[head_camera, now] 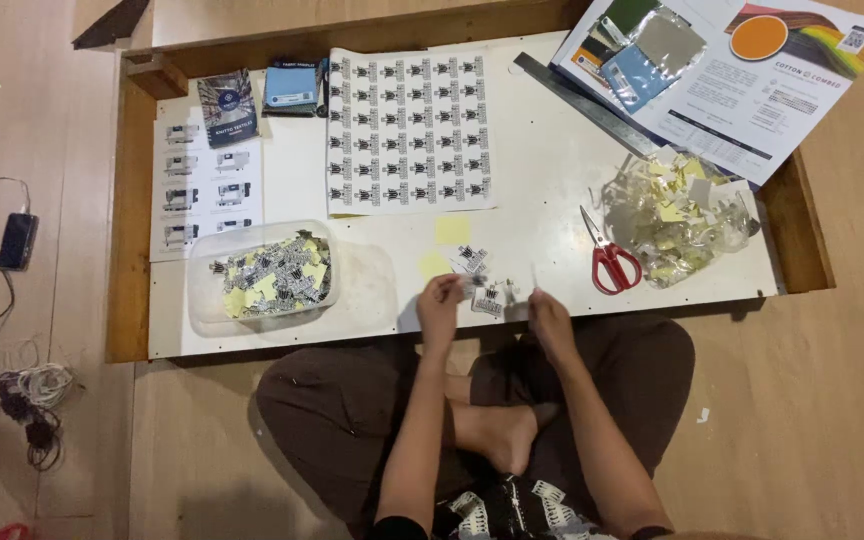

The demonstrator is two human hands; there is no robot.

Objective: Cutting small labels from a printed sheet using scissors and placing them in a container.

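Seen from overhead: person seated cross-legged on the floor at the near edge of a low white worktop (pixel 552 170) with a wooden rim. Left hand (pixel 439 305) is raised over the near edge, fingers pinched narrow on a small printed label (pixel 472 285). Right hand (pixel 549 315) is just beside it, fingers closed on what looks like a thin strip or backing piece (pixel 535 275); too small to be identified for sure. A few cut labels (pixel 480 278) are lying loose on the worktop between and just beyond the hands, next to two yellow paper squares (pixel 452 230). A clear plastic tub (pixel 262 275) of cut labels is placed toward the near left corner. An uncut label sheet (pixel 409 130) is laid mid-worktop toward the far edge. Red-handled scissors (pixel 607 255) are set right of the hands, beside a pile of paper offcuts (pixel 677 215) near the right edge. A metal ruler (pixel 582 100) is laid diagonally at the far right
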